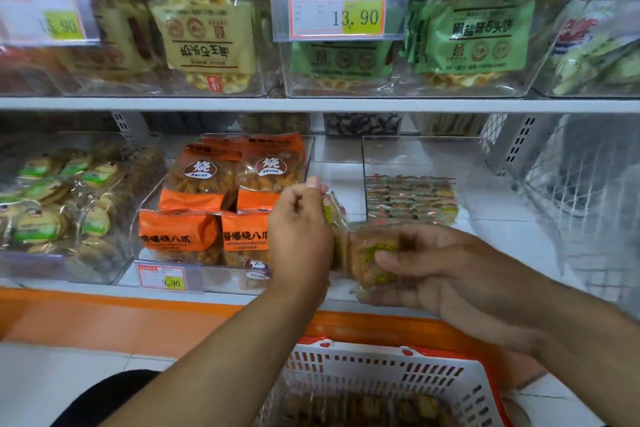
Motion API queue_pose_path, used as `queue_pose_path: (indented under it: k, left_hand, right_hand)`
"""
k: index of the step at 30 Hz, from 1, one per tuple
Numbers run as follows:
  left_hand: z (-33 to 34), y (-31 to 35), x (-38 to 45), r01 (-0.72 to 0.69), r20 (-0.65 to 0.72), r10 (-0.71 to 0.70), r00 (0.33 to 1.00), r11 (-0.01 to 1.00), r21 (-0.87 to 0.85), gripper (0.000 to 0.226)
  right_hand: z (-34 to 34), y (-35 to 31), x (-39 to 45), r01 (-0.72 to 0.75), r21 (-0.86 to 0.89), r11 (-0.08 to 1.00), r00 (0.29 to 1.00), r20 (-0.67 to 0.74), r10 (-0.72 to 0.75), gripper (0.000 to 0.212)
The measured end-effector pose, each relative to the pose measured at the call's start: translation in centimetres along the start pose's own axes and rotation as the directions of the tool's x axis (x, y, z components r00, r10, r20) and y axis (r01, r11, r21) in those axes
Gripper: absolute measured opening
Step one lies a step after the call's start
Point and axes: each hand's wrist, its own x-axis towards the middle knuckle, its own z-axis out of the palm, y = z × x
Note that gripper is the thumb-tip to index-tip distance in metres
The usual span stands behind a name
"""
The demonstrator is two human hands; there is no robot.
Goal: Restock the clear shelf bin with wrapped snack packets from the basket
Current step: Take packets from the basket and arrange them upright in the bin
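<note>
My right hand (446, 274) grips a small stack of clear-wrapped snack packets (372, 253) with green and brown filling, held in front of the lower shelf. My left hand (299, 236) pinches one packet (331, 213) at the left end of that stack. Behind the hands stands the clear shelf bin (415, 156), with a low layer of the same small packets (410, 198) at its back. The white and red basket (374, 378) sits below my arms and holds more packets (363, 407) in its bottom.
A clear bin of orange snack bags (221, 204) stands left of the target bin, with a 9.90 price tag (164, 277). Round biscuit packs (52, 204) fill the far-left bin. The upper shelf (311, 104) carries green and yellow bags. A wire rack (588, 191) is at right.
</note>
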Motion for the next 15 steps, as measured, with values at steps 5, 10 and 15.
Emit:
queue_pose_path:
  k: [5,10,15]
  left_hand:
    - [0.1,-0.1,0.1,0.063,-0.033,-0.065,0.997,0.997,-0.048,0.03]
    - [0.3,0.3,-0.3,0.175,0.028,-0.173,0.985,0.954,-0.244,0.027]
    - [0.3,0.6,-0.7,0.169,0.107,-0.141,0.984,0.925,-0.34,0.024]
  right_hand:
    - [2.0,1.4,1.0,0.092,0.011,0.996,0.964,-0.252,-0.086,0.041]
    - [1.6,1.9,2.3,0.128,0.17,0.977,0.912,-0.407,-0.049,0.033]
    - [1.1,2.3,3.1,0.163,0.286,0.944,0.934,-0.353,-0.055,0.042]
